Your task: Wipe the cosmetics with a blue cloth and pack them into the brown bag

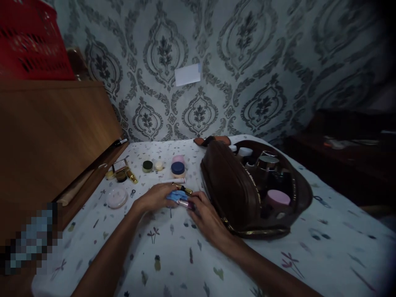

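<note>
My left hand (156, 197) is closed on a crumpled blue cloth (175, 194) over the bed sheet. From the other side, my right hand (206, 216) grips a small cosmetic tube (185, 203), purple with a pale shiny end. The cloth touches this tube; the fingertips are partly hidden. Just beyond the cloth is a black and gold tube (184, 189), close to both hands. Past it lies a white tube (173, 180). To the right of my right hand stands a brown cosmetic bag (227, 181), unzipped, with a pink-lidded jar (278, 198) and several bottles inside.
Jars with a blue lid (177, 167) and a dark green lid (147, 166) stand farther back. At left are a round pale compact (117, 198), a gold tube (132, 176) and a wooden cabinet (55, 140) bearing a red basket (31, 45). Patterned wall (198, 111) closes the back.
</note>
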The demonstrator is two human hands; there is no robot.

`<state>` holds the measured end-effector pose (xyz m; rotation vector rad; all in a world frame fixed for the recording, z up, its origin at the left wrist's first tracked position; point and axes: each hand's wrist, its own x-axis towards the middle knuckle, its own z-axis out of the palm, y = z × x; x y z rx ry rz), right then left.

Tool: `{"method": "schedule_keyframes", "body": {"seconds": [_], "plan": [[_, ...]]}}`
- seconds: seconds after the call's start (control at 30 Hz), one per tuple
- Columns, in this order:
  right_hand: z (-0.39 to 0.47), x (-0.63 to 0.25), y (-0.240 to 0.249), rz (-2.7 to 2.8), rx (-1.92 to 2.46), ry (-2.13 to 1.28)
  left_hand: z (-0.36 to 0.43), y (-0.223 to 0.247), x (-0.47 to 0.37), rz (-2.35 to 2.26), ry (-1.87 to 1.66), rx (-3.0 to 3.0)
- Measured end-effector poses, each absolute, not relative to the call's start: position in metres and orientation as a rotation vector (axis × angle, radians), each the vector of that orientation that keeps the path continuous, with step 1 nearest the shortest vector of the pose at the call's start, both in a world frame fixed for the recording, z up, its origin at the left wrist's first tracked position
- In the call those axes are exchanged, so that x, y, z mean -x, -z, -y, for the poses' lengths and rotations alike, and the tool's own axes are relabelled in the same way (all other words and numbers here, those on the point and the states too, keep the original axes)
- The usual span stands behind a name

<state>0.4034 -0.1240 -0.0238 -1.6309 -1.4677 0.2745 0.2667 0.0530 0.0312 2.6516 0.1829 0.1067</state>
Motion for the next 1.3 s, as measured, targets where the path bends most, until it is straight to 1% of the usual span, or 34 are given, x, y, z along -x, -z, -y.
{"method": "schedule_keyframes", "body": {"seconds": [0.47,0.6,0.7,0.83,0.93,1.1,1.3], "plan": [[0.127,-0.403,0.016,1.409,1.593,-0.253,-0.055,-0.036,-0.27,-0.197,-0.005,-2.157],[0.129,-0.402,0.013,1.386,1.57,-0.345,-0.057,-0.036,-0.27,-0.24,0.007,-2.032],[0.13,-0.401,0.01,1.359,1.575,-0.41,-0.057,-0.039,-0.269,-0.302,-0.026,-2.073],[0.13,-0.401,0.009,1.334,1.557,-0.409,-0.053,-0.044,-0.268,-0.319,-0.042,-2.084],[0.128,-0.402,0.013,1.31,1.527,-0.397,-0.05,-0.044,-0.268,-0.251,-0.019,-2.105],[0.125,-0.402,0.021,1.227,1.439,-0.442,-0.048,-0.038,-0.273,-0.084,-0.065,-2.364],[0.128,-0.399,0.017,1.177,1.417,-0.47,-0.043,-0.033,-0.277,-0.034,-0.082,-2.443]]}}
